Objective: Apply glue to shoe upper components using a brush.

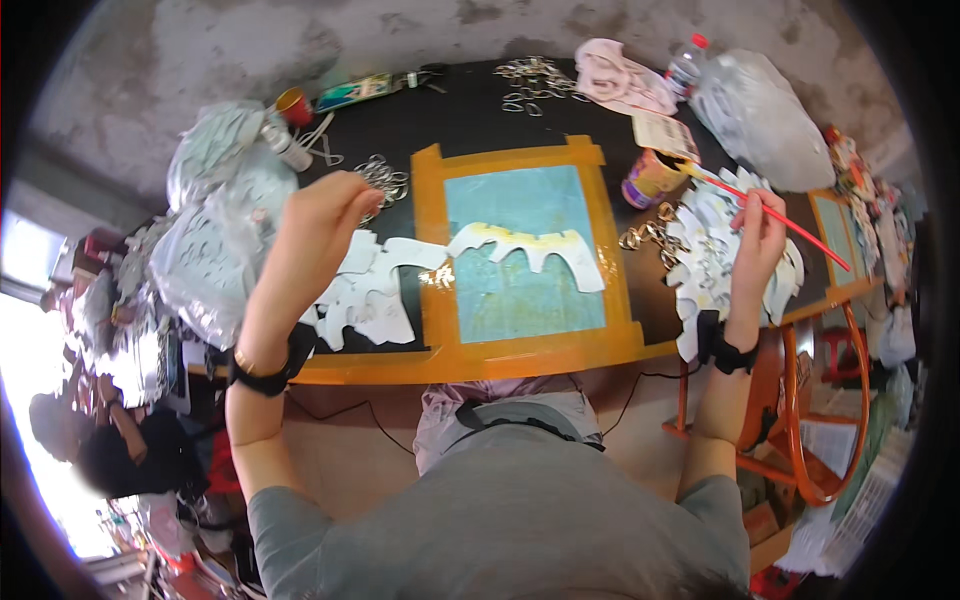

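Dark table (470,100) against a mottled grey wall (350,50); clock positions are taken about the blue mat (520,315), twelve o'clock being the far side. Orange tape (432,205) frames the mat, on which lies a white cutout (535,248), arched and notched, yellowish along its far edge. At three o'clock, the right hand (760,235) is closed on the red handle of a brush (800,230), whose tip meets the mouth of an open can (650,182) at two o'clock. Between nine and ten, the left hand (325,210) is raised, its fingers curled and the tips drawn together; whether they pinch anything cannot be told. Further cutouts are heaped at three o'clock, beneath the right hand, and between eight and nine. Metal rings (530,85) lie at twelve, with smaller clusters at ten and three. Also shown: a pink cloth (620,82) at one, a clear bag (762,120) at two, and filled bags (210,245) at nine.
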A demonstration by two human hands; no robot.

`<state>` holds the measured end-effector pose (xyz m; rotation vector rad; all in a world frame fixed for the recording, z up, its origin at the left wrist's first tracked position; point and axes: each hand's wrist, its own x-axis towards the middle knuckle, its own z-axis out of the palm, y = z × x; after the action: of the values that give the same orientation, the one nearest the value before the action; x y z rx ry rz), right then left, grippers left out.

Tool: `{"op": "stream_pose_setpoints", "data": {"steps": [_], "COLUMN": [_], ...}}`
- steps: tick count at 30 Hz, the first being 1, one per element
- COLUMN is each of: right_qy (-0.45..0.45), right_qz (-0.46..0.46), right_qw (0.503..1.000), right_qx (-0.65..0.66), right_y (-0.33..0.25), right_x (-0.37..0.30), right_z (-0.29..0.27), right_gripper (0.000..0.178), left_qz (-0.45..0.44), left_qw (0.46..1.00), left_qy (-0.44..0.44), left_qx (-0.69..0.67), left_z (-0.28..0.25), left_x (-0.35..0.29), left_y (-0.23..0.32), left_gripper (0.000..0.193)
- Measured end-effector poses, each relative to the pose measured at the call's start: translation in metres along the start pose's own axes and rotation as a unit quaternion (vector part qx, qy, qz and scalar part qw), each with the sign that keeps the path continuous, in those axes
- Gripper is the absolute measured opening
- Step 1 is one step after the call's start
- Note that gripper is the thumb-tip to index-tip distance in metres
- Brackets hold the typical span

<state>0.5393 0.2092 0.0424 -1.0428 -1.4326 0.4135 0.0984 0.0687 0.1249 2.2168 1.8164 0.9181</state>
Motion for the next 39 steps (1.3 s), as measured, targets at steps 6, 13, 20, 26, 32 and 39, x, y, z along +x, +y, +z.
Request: {"op": "stream_pose_setpoints", "data": {"steps": [6, 13, 20, 26, 32, 39], "right_qy": [-0.05, -0.126, -0.137, -0.134, -0.223, -0.374], "right_qz": [0.02, 0.056, 0.092, 0.134, 0.222, 0.274], "right_qw": [0.995, 0.986, 0.986, 0.979, 0.949, 0.844], "right_qx": [-0.079, -0.093, -0.033, -0.078, 0.032, 0.271], "right_y": [0.012, 0.039, 0.032, 0.029, 0.008, -0.082], "right_x": [0.022, 0.018, 0.014, -0.023, -0.058, -0.063], "right_z": [0.019, 0.027, 0.036, -0.004, -0.005, 0.092], "right_gripper": [0.019, 0.016, 0.036, 0.043, 0.026, 0.029], "left_qz": [-0.06, 0.071, 0.046, 0.076, -0.185, -0.159], "left_qw": [0.987, 0.983, 0.968, 0.971, 0.974, 0.869], "left_qy": [-0.054, -0.072, -0.084, -0.051, -0.126, -0.19], "left_qx": [0.135, 0.152, 0.232, 0.221, -0.023, -0.429], "left_z": [0.064, 0.108, 0.125, 0.114, 0.088, 0.1], "left_x": [-0.007, 0.024, 0.031, 0.041, 0.049, 0.044], "left_y": [-0.144, -0.147, -0.17, -0.15, -0.08, 0.003], "left_gripper": [0.024, 0.017, 0.004, 0.007, 0.019, 0.014]}}
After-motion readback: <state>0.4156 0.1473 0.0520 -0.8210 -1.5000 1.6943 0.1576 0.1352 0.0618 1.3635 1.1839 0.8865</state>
